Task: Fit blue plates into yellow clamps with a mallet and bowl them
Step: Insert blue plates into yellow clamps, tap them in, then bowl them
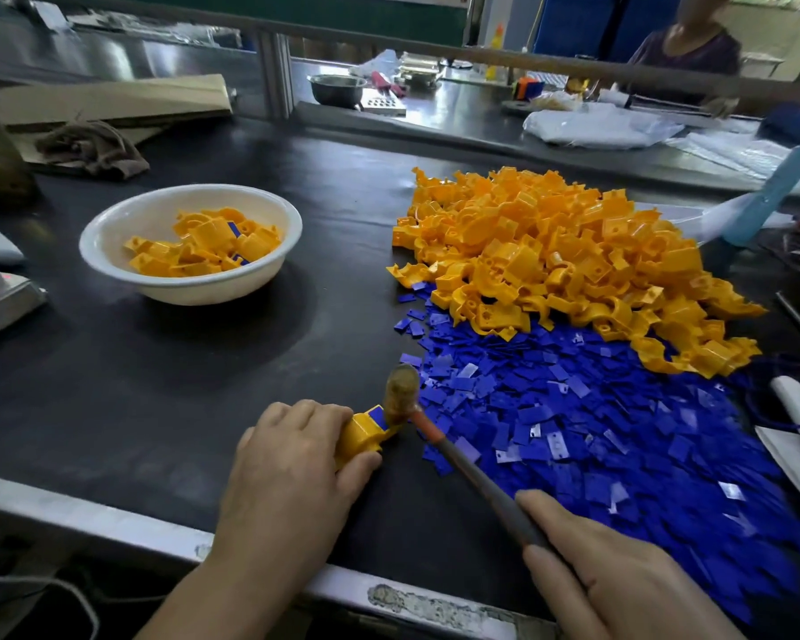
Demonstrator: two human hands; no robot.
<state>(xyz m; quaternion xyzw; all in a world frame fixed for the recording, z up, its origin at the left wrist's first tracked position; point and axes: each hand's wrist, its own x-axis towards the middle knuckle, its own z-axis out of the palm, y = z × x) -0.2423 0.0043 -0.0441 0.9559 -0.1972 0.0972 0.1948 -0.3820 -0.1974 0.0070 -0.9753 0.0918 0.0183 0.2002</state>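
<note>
Your one camera rode on your head and looked forward and down across the black table [167, 408]; it sat close above your left hand [287, 478] and right hand [629, 588], which filled the bottom of the view. Its wide lens bowed the near table edge; the white bowl [181, 288] lay farther off at left, and a second bench [472, 117] stood beyond.

The moulded plastic clamp [359, 436] I hold is orange-yellow, with a deep blue flat plate [379, 417] showing at its end. My rubber-headed mallet [463, 465] has a dull tan head, an orange-red neck and a grey handle. The heap of clamps [573, 261] is the same orange-yellow, and the spread of thin plates [620, 436] is blue. The round bowl [195, 288] is plain white, the table mat [158, 385] black.
</note>
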